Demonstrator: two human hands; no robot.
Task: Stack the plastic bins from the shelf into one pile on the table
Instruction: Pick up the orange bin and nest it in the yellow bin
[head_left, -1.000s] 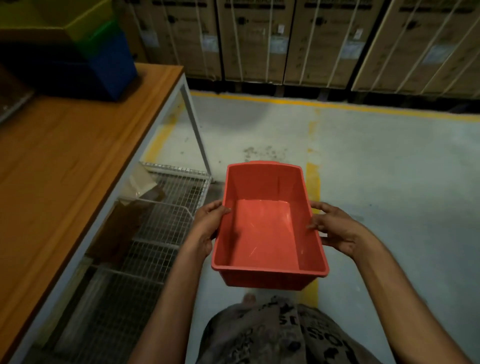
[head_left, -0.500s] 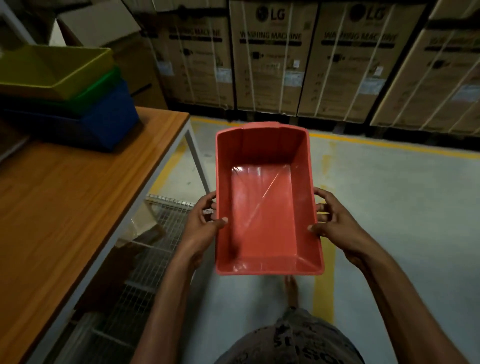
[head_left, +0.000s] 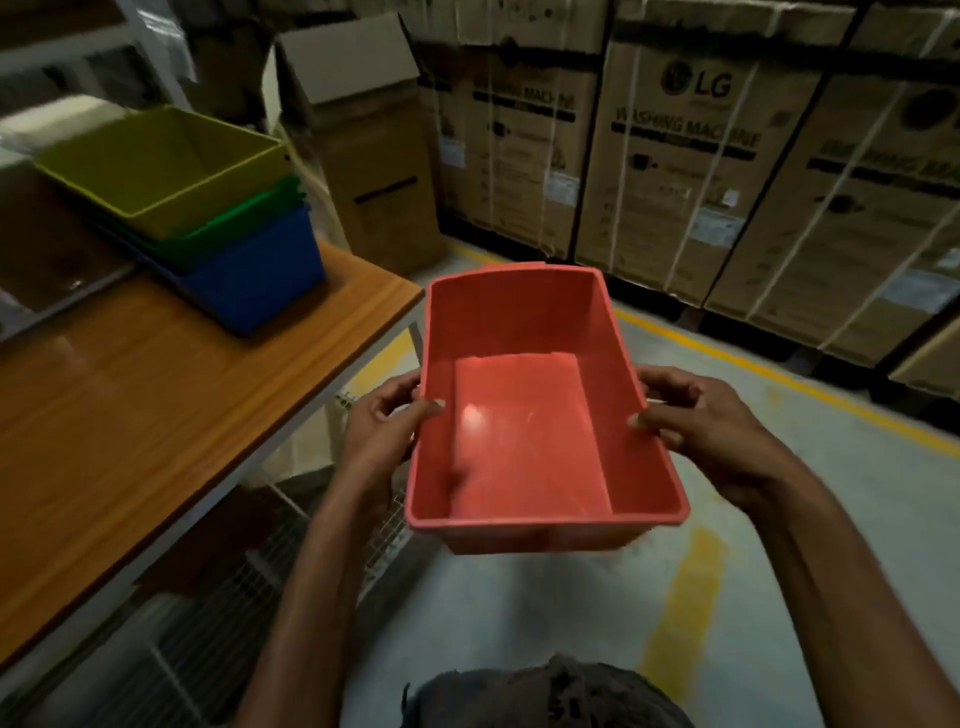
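Red bin (head_left: 524, 415) is held in the air over the floor, off the right edge of the table (head_left: 130, 415) and just short of its far right corner; nothing but the hands carries it. Left hand (head_left: 382, 431) grips the left long wall and right hand (head_left: 711, 431) the right long wall, both about mid-length, with thumbs hooked over the rim into the inside and fingers curled against the outside under the lip. Judged light: empty, thin moulded plastic, carried without visible strain. Judged stiff at the rim, though the walls may flex under squeeze; the glossy surface looks slippery, so the rolled lip is the sensible hold, as used here. Not fragile. Orientation: mouth up, facing the camera, level or nearly so; long axis runs away from the person, short walls near and far. Further off, near the table's far right corner, a nested pile stands: blue bin (head_left: 260, 270) at the bottom, green bin (head_left: 244, 228) in it, yellow-green bin (head_left: 171, 161) on top, all mouth up. The pile's long axis lies skewed to the table's edges, so the red bin will likely need a turn to the left before nesting. Beyond, strapped cardboard cartons (head_left: 675, 156) line the back.
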